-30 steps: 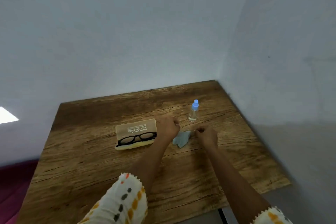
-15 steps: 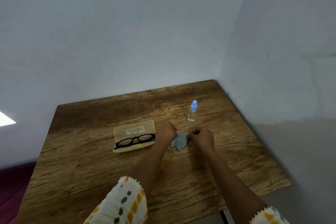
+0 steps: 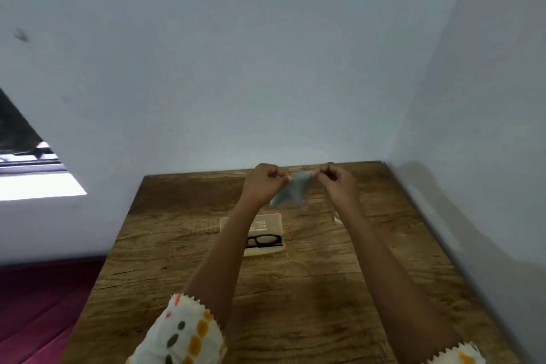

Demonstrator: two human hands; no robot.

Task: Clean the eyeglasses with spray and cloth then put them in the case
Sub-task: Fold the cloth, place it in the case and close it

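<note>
As left hand (image 3: pixel 264 183) and right hand (image 3: pixel 336 183) pinch it, cloth (image 3: pixel 291 193) hangs.
Eyeglasses (image 3: pixel 264 240) lie crosswise in case (image 3: pixel 270 223) below, nearer left hand.

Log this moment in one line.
left hand: pinches cloth | right hand: pinches cloth | cloth: held up between hands | eyeglasses: in open case

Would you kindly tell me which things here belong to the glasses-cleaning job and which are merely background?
Job: cloth, pinched between left hand and right hand; glasses lying in the open case; bottle, mostly hidden behind the right arm.
Not the job: table, window, wall.
</note>
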